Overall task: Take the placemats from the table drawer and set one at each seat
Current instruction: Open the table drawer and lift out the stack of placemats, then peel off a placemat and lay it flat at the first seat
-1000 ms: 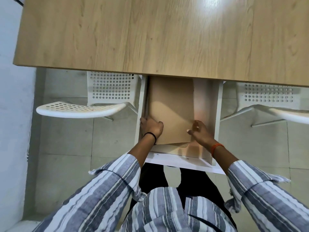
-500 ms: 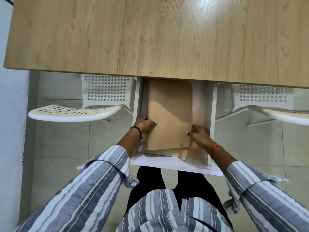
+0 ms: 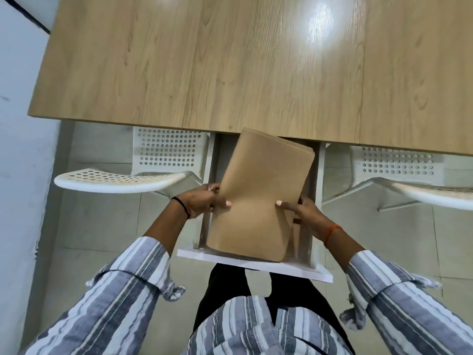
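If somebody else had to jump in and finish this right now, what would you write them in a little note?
Left hand: grips the left edge of the placemat stack.
Right hand: grips its right edge.
The brown stack is lifted and tilted above the open drawer, its far end over the table edge.
Done: drawer open, placemats in hand.
Left: bring the stack up and lay one mat at each seat, including by the left chair and right chair. No mat is on the table yet.
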Tool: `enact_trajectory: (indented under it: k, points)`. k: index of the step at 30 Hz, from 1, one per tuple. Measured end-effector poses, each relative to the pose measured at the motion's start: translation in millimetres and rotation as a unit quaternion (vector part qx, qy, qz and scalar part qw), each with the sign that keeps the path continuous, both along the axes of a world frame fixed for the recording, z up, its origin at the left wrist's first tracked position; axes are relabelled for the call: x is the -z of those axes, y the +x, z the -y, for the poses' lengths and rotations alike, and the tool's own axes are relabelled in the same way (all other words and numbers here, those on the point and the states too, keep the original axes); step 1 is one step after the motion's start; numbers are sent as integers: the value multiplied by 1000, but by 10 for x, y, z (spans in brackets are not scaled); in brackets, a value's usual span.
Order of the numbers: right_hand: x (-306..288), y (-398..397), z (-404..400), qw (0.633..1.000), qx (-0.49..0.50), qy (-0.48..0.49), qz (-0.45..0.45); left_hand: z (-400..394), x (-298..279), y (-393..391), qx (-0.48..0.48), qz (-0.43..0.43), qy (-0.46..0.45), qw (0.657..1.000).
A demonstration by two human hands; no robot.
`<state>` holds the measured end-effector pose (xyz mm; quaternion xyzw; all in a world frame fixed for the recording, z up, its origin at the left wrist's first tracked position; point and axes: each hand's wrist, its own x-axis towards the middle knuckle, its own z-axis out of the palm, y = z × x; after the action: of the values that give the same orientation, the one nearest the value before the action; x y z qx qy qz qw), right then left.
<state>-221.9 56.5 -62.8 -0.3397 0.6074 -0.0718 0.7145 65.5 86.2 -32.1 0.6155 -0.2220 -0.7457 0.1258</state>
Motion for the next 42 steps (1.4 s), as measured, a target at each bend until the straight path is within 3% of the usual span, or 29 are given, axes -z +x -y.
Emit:
enact_trajectory:
  k: [4, 11, 16, 19, 23, 27, 30, 33, 35, 38, 40, 42]
  points:
    - [-124, -144, 169, 996, -36, 25, 72, 158, -299, 186, -5, -15, -44, 999]
    - [-622, -259, 559, 992, -40, -76, 97, 362, -642, 172, -88, -91, -112, 986]
    - [-1025, -290, 940, 979, 32, -136, 150, 504, -852, 85, -166, -123, -170, 964]
    - [-1230, -214, 1294, 973, 87, -200, 81, 778, -863, -85, -259, -149, -181, 937]
    - [-1303, -104, 1523, 948, 148, -279, -41, 1292, -763, -447, -443, -186, -131, 867]
    - [-1138, 108, 1483, 957, 131, -242, -90, 1689, -632, -865, -531, -156, -37, 832]
    - [-967, 259, 1534, 970, 156, -177, -54, 1829, -539, -1048, -526, -134, -13, 840]
    - [-797, 298, 1620, 963, 181, -185, -72, 1911, -418, -1081, -473, -96, -7, 876]
    - [-734, 293, 1691, 962, 182, -186, -80, 1931, -401, -1010, -397, -58, -8, 916]
    - [-796, 284, 1821, 965, 209, -154, -49, 1904, -473, -732, -191, 40, -5, 981]
    - [-817, 268, 1929, 967, 203, -146, -40, 1898, -495, -410, -140, 105, -9, 985]
    - [-843, 264, 2021, 969, 195, -144, -39, 1913, -493, -44, -232, 180, -55, 954]
